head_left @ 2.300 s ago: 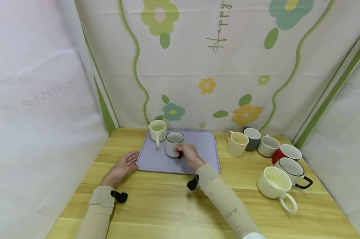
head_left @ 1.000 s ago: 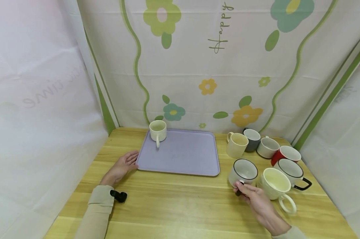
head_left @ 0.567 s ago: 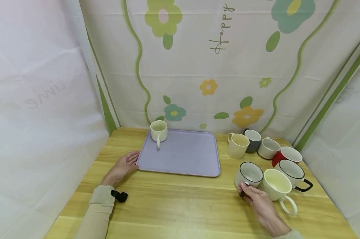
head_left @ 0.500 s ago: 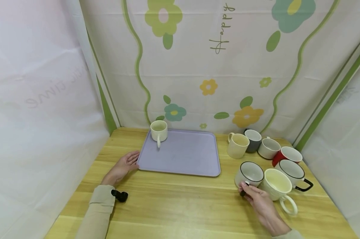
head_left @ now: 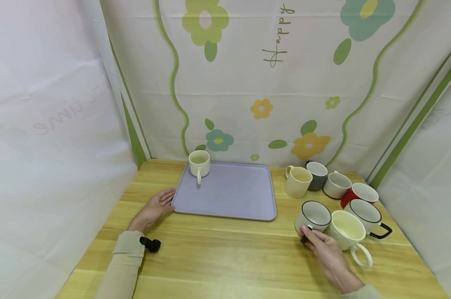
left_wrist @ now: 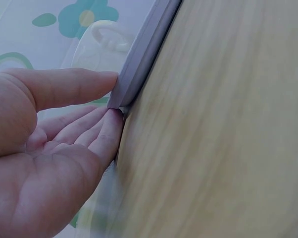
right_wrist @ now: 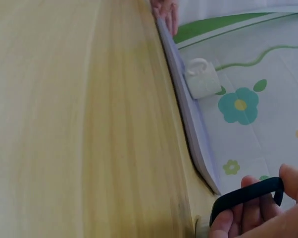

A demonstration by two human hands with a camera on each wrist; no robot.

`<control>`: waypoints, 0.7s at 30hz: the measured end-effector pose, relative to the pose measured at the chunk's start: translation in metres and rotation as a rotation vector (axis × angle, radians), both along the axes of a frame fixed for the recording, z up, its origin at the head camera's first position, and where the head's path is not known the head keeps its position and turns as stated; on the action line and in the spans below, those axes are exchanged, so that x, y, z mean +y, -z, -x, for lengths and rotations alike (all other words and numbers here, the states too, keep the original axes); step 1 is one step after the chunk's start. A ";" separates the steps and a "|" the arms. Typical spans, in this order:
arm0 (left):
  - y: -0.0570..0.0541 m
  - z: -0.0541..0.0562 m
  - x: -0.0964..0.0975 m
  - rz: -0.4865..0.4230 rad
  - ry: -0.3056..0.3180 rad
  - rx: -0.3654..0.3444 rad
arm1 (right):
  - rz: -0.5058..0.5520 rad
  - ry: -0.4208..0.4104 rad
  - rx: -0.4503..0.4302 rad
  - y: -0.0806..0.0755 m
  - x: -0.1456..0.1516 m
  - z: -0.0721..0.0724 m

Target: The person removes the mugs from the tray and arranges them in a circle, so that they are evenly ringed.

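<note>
My right hand (head_left: 331,254) holds a white mug with a black rim (head_left: 315,216) by its black handle (right_wrist: 245,195). The mug stands upright at the right of the table, beside a cream mug (head_left: 346,228). At the left, my left hand (head_left: 153,209) touches the front left corner of a lilac tray (head_left: 232,191). In the left wrist view its thumb (left_wrist: 84,87) meets the tray's rim and the fingers lie straight along the edge. A small cream mug (head_left: 199,164) sits in the tray's back left corner, handle towards me.
Behind the held mug stand a beige mug (head_left: 298,182), a dark grey mug (head_left: 317,176), a ribbed whitish mug (head_left: 336,185) and a red mug (head_left: 360,195). Another black-rimmed white mug (head_left: 364,212) is at the right. A floral curtain (head_left: 240,83) closes off the back.
My right hand has carried the black-rimmed mug off the tray to the right, next to the cream mug. In the last half second it has barely moved. The left hand stays at the tray.
</note>
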State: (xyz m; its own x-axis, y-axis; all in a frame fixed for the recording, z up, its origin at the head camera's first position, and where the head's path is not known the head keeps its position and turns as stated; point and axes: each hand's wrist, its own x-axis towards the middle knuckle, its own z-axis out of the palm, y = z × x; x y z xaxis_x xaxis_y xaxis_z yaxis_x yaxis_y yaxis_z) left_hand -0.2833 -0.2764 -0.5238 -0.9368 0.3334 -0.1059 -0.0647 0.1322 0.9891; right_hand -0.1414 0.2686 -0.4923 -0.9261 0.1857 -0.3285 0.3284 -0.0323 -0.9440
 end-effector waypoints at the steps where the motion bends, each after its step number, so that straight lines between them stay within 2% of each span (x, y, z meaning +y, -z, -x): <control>1: 0.000 0.000 0.000 0.001 0.002 0.001 | -0.030 -0.011 0.000 0.000 0.001 0.000; 3: -0.001 0.000 0.000 0.001 0.003 0.000 | -0.123 -0.048 -0.007 -0.002 0.002 0.000; 6: -0.001 -0.001 0.000 0.006 0.002 -0.002 | -0.401 -0.139 -0.020 -0.008 0.010 -0.001; 8: -0.002 0.000 0.001 0.008 0.001 -0.004 | -0.603 -0.208 -0.003 -0.015 0.017 -0.003; 10: -0.002 0.000 0.001 0.010 0.002 -0.002 | -0.752 -0.262 0.026 -0.025 0.024 -0.004; 12: -0.002 -0.001 0.001 0.011 0.000 -0.002 | -0.816 -0.316 0.085 -0.037 0.029 -0.005; 15: -0.003 -0.002 0.000 0.020 0.003 0.003 | -0.852 -0.364 0.150 -0.057 0.029 -0.005; 18: -0.003 -0.002 -0.001 0.027 0.010 0.008 | -0.879 -0.381 0.244 -0.076 0.018 -0.002; 21: -0.002 -0.002 -0.001 0.026 0.014 0.009 | -0.868 -0.414 0.351 -0.092 -0.001 0.007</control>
